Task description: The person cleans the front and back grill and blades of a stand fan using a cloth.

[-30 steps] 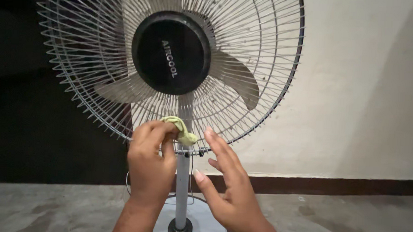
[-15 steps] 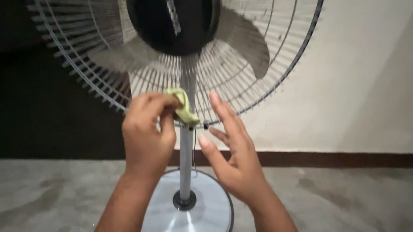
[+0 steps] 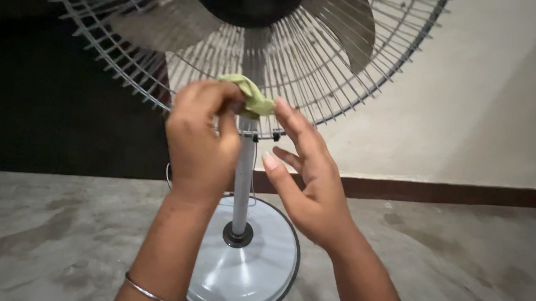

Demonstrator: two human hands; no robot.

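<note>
Left hand closed, pinching a green cloth against the wire guard of a standing fan, cloth at the guard's six o'clock, just above the pole. At three o'clock of the pole, right hand open, fingers spread, fingertips beside the cloth. Round base on the floor below both.

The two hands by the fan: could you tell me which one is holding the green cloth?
The left hand pinches the green cloth against the fan's wire guard; the right hand is open, holding nothing.
</note>
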